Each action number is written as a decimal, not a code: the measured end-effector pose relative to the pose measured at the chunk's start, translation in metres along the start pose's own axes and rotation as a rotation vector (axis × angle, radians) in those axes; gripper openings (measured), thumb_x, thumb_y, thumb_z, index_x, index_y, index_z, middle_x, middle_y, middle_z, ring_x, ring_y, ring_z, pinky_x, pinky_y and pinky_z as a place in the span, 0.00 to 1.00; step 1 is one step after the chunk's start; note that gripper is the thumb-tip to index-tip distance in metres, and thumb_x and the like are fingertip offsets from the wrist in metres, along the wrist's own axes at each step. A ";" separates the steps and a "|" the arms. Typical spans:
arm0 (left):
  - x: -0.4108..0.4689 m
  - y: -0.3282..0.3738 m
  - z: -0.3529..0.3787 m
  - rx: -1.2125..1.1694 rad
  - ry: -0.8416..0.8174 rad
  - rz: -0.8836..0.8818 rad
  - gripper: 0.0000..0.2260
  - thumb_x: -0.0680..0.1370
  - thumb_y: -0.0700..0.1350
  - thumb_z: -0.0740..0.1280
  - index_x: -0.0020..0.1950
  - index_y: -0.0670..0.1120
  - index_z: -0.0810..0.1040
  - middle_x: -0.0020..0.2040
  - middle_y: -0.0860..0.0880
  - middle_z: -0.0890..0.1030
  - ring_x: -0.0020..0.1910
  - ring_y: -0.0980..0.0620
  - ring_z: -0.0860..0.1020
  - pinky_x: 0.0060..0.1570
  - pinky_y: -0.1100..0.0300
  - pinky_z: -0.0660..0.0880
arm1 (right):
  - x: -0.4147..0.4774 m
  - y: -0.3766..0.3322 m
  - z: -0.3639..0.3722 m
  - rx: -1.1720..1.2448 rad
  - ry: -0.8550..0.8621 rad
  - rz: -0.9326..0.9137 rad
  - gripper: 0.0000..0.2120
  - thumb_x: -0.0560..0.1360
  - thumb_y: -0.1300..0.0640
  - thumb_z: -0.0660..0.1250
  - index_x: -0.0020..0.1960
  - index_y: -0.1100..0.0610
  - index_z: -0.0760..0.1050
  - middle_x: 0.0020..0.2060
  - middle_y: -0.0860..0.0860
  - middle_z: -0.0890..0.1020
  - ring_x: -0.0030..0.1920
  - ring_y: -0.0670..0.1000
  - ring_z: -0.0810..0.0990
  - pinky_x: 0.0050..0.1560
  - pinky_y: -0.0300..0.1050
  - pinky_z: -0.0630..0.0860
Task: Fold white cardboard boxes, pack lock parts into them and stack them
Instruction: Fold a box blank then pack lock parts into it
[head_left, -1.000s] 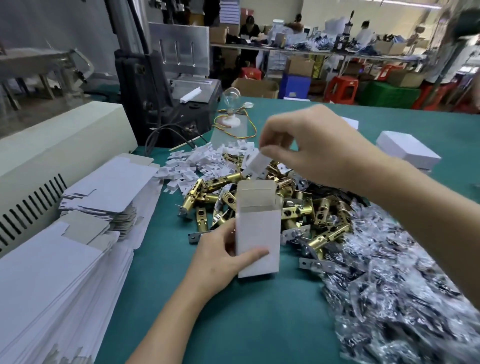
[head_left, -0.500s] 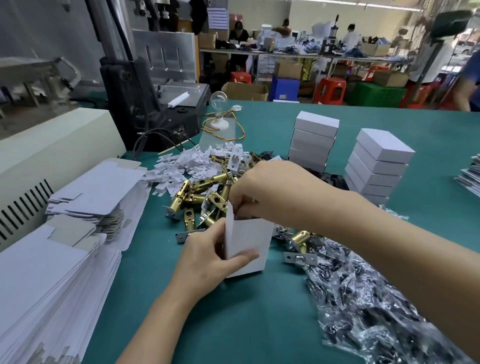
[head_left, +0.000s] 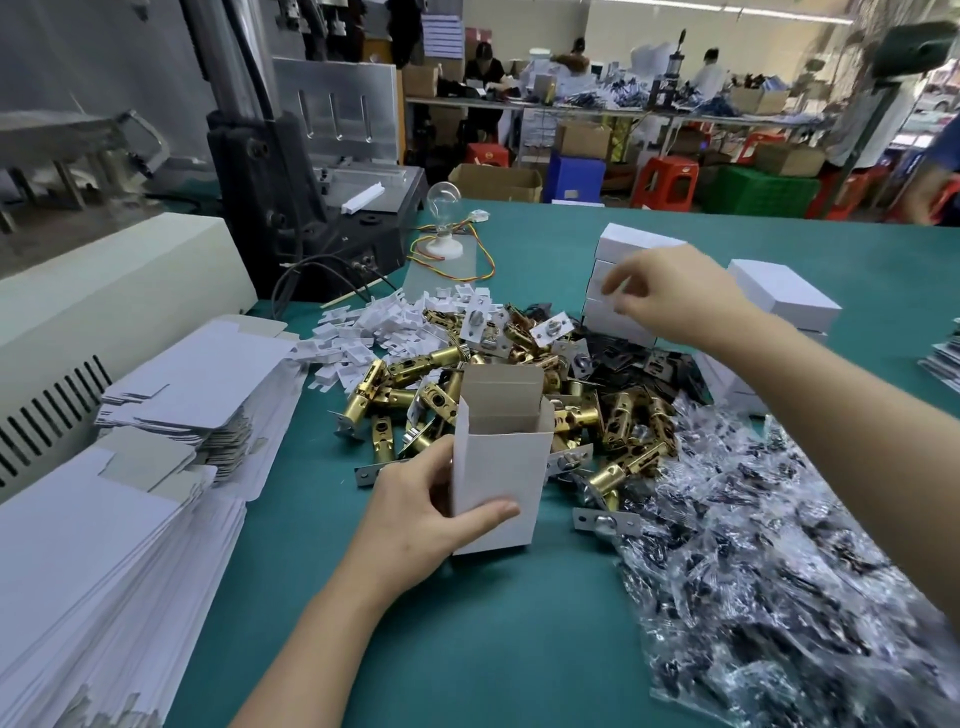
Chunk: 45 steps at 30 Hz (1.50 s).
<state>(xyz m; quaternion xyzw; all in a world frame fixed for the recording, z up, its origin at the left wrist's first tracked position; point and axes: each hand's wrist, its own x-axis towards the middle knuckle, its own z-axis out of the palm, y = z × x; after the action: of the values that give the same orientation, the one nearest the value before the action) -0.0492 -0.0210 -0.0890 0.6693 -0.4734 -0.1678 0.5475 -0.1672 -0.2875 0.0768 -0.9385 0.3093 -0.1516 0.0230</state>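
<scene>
Left hand (head_left: 410, 525): I am gripping the box (head_left: 498, 467) with my thumb lying across its front face and my fingers curled round its left side.

Box: it is standing upright on the table (head_left: 467, 649), midway along and toward the near edge. Its top flaps are open and the brown inside is showing. Its back is touching the near side of the pile of latches (head_left: 597, 415).

Right hand (head_left: 675, 296): I am holding it in the air over the far side of the pile, fingers curled downward and thumb close to the forefinger. I cannot tell whether it is pinching anything.

Latches: brass ones are lying in a loose heap in the middle of the table, with silver plates sticking out.

Finished boxes (head_left: 623, 244): closed white ones are standing stacked behind my right hand, toward the far edge. A second stack (head_left: 784, 291) is sitting just to the right.

Flat blanks (head_left: 104, 545): unfolded white card is lying piled along the left edge.

White plastic pieces (head_left: 384, 327): these are lying scattered on the far left of the heap.

Bags (head_left: 779, 545): clear packets with dark contents are spreading over the near right corner.
</scene>
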 end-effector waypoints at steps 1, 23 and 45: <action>0.000 0.000 0.000 0.000 -0.004 -0.001 0.28 0.67 0.66 0.80 0.65 0.62 0.80 0.55 0.64 0.86 0.55 0.61 0.84 0.51 0.65 0.82 | 0.005 0.010 0.010 -0.062 -0.066 0.030 0.12 0.80 0.61 0.65 0.57 0.52 0.84 0.52 0.51 0.86 0.52 0.53 0.83 0.54 0.53 0.82; 0.003 0.000 0.004 0.020 -0.036 -0.001 0.26 0.68 0.63 0.80 0.64 0.66 0.79 0.55 0.64 0.86 0.55 0.59 0.85 0.50 0.63 0.83 | 0.028 0.050 0.090 0.039 -0.425 0.358 0.17 0.71 0.52 0.80 0.54 0.61 0.84 0.47 0.54 0.83 0.50 0.56 0.80 0.53 0.48 0.79; 0.002 0.003 0.003 0.020 -0.041 -0.022 0.28 0.68 0.64 0.79 0.66 0.62 0.80 0.55 0.64 0.86 0.55 0.60 0.84 0.50 0.65 0.82 | 0.014 0.035 0.015 0.658 -0.337 0.220 0.09 0.82 0.64 0.66 0.60 0.58 0.81 0.51 0.55 0.84 0.43 0.54 0.88 0.36 0.39 0.83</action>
<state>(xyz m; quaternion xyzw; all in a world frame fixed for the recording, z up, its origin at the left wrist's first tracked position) -0.0516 -0.0245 -0.0864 0.6763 -0.4787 -0.1828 0.5292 -0.1723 -0.3242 0.0615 -0.8539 0.3347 -0.0830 0.3898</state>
